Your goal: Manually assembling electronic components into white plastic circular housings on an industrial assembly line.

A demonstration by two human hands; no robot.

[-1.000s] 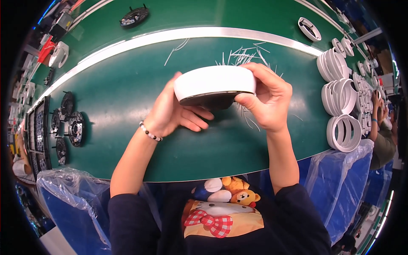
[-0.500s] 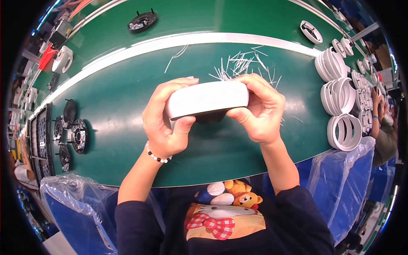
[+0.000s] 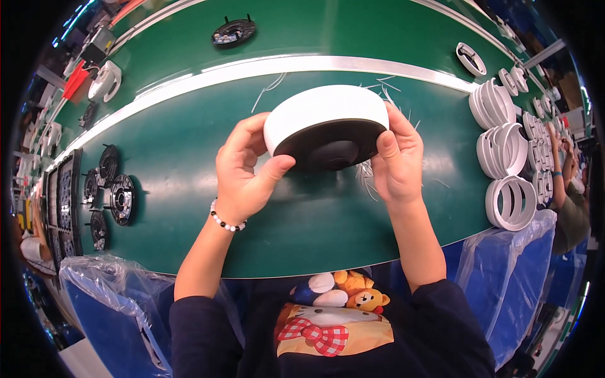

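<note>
Holding a round, flat white plastic housing with a dark underside (image 3: 328, 129) in the upper middle of the frame, I have it lifted clear of the green tabletop (image 3: 189, 157) and tilted so its black bottom face, with a raised dark hub at the centre, looks back at me. My left hand (image 3: 242, 173) grips its left edge: the thumb presses up against the dark rim at the lower left while the other fingers (image 3: 242, 129) curl over the white wall behind. My right hand (image 3: 397, 160) clamps the right edge, thumb laid flat along the side near the dark face and the remaining fingers wrapped round the far side, mostly hidden by the housing. A bead bracelet of white and dark beads (image 3: 225, 219) circles my left wrist. Just behind the housing, a scatter of thin white plastic slivers (image 3: 378, 88) lies on the tabletop near a pale strip (image 3: 189, 82) that runs across the frame. At the right of the frame stand stacks of white plastic rings (image 3: 510, 201), well apart from my hands. At the left sit several black round toothed parts (image 3: 120, 198), and another black round part (image 3: 233, 30) rests beyond the pale strip at the upper middle.
</note>
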